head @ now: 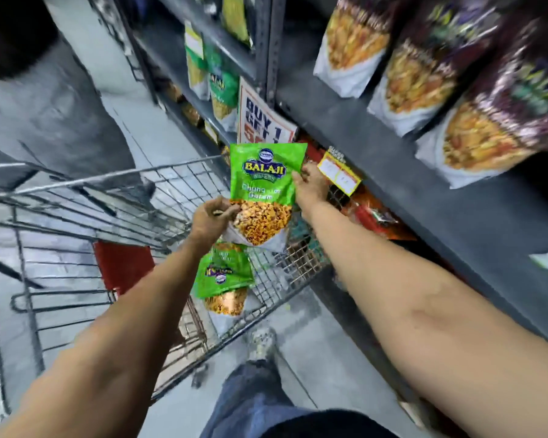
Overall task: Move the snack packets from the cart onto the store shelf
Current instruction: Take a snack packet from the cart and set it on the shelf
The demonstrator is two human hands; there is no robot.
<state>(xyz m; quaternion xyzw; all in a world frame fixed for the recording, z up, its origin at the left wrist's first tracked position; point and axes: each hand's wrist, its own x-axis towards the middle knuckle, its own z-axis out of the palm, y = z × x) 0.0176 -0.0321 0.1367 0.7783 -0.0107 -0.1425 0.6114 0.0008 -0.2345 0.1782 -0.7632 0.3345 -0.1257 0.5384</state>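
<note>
A green snack packet [263, 184] is held upright above the wire cart [159, 197], facing me. My left hand [211, 216] pinches its lower left edge. My right hand [310, 184] grips its right edge, close to the front of the dark store shelf [377, 147]. A second green packet [223, 276] lies in the cart below the held one, upside down to me.
Purple snack bags [456, 90] line the shelf at the upper right, and green bags [219, 83] stand further along. A "Buy 1 Get 1" sign [263, 121] and a yellow price tag [339, 173] hang off the shelf edge. Another person [45, 99] stands beyond the cart.
</note>
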